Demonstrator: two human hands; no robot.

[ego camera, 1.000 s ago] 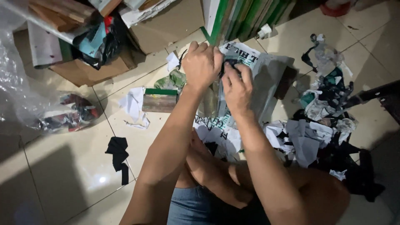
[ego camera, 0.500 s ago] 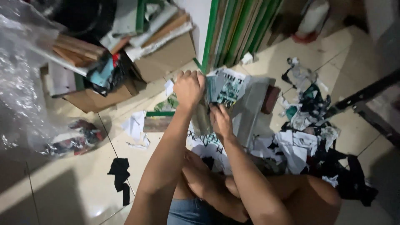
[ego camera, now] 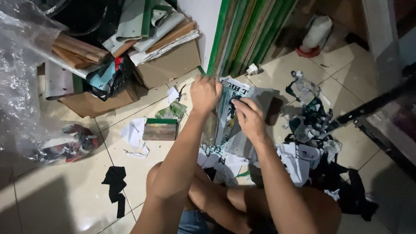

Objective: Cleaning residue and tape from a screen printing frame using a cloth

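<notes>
Fingers of both hands, left hand (ego camera: pixel 205 93) and right hand (ego camera: pixel 248 117), close on the printed sheet (ego camera: pixel 229 113); a green-edged block (ego camera: pixel 160 129) lies left of it.

I see left hand (ego camera: pixel 205 93) gripping top edge of printed sheet (ego camera: pixel 232 117), right hand (ego camera: pixel 248 116) pinching its face; paper scraps (ego camera: pixel 299 160) beside, cardboard box (ego camera: pixel 169 65) behind on tiled floor (ego camera: pixel 65 195).
</notes>
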